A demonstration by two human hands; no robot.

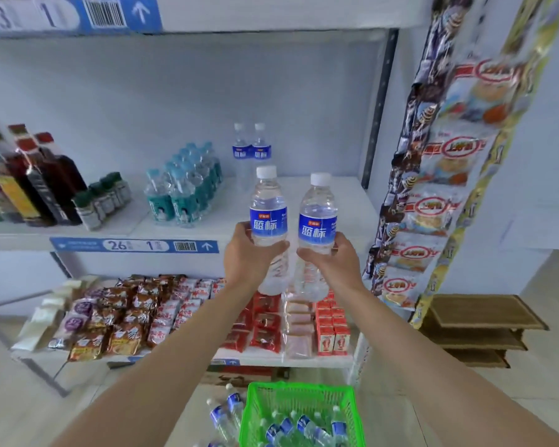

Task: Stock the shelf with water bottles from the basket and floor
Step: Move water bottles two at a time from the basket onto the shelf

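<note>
My left hand (249, 256) grips a clear water bottle with a blue label and white cap (268, 204), held upright in front of the middle shelf (342, 201). My right hand (333, 262) grips a second bottle of the same kind (317, 214) right beside it. Two matching bottles (251, 146) stand at the back of that shelf. Below, a green basket (255, 411) holds several more bottles, and other bottles (223, 414) lie on the floor to its left.
On the middle shelf stand teal-labelled bottles (184, 191), small dark-capped bottles (104, 198) and dark sauce bottles (36, 179) to the left. Snack packets (126, 317) fill the lower shelf. Hanging snack strips (433, 188) drape at the right, above brown mats (478, 321).
</note>
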